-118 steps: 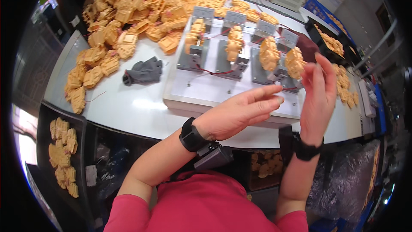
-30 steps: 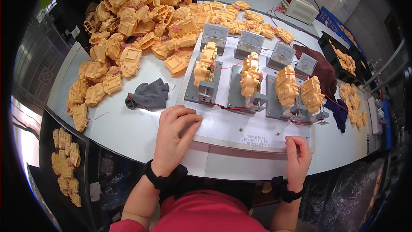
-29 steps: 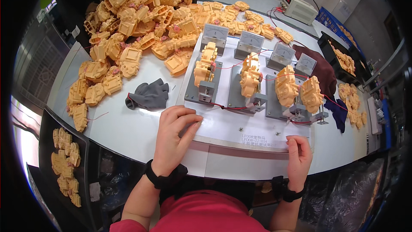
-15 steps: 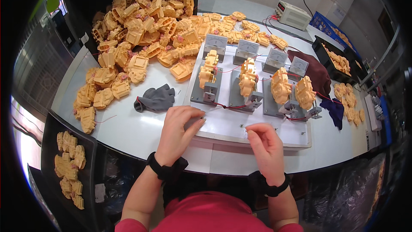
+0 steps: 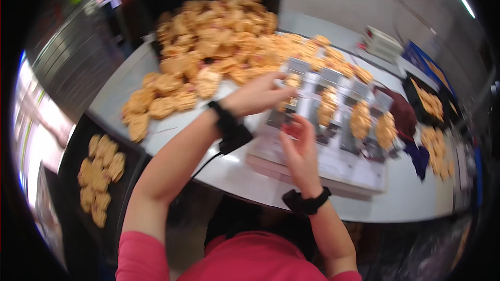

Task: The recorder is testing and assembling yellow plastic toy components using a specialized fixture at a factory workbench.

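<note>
Everything is blurred by motion. My left hand (image 5: 263, 93) reaches to the leftmost grey test stand, its thumb and fingers closed round the yellow plastic housing (image 5: 293, 80) there. Just below, my right hand (image 5: 301, 151) is raised at the stand's front, beside a clamp (image 5: 292, 118). Something reddish shows by its fingertips, perhaps a wire; whether they grip it is too smeared to tell. To the right, three more yellow housings (image 5: 327, 105) stand upright on similar stands. Behind each stand is a small grey meter (image 5: 329, 76). All of these stand on a white raised board (image 5: 333, 164).
A large heap of yellow housings (image 5: 213, 31) covers the back left. A black crate (image 5: 78, 177) with several housings stands at lower left. Back right are a power supply (image 5: 383, 44), a maroon cloth (image 5: 398, 109), a dark blue cloth (image 5: 418, 158) and a black tray (image 5: 429, 101) of housings.
Both hands have moved up from the board's front edge to the leftmost stand. My left hand has closed on its housing. The whole view has shifted, and my left arm now covers the grey glove.
</note>
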{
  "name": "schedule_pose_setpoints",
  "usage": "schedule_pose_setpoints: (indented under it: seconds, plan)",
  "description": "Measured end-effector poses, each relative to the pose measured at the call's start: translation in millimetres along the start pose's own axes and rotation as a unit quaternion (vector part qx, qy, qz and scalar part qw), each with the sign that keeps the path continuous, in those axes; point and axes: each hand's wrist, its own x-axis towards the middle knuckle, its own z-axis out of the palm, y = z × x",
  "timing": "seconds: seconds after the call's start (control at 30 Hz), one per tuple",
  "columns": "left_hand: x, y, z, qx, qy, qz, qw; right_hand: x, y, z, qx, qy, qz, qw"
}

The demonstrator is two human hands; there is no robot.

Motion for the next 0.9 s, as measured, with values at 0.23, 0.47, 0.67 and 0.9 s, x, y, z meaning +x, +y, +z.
schedule_pose_setpoints:
  seconds: [0.23, 0.47, 0.67, 0.9]
  plan:
    - [100, 12, 62, 0.319, -0.021, -0.011, 0.948, -15, -4, -28, 0.032, -0.01, -0.042, 0.999]
    - [-43, 86, -44, 0.212, 0.152, 0.055, 0.964, -14, -8, -22, 0.056, -0.022, 0.0, 0.998]
    - [-273, -100, -157, 0.091, 0.316, -0.258, 0.908, -37, -37, -72, -0.312, 0.012, -0.089, 0.946]
    - [-418, -229, -221, 0.503, 0.226, -0.605, 0.574, -38, -25, -108, -0.394, 0.031, -0.104, 0.912]
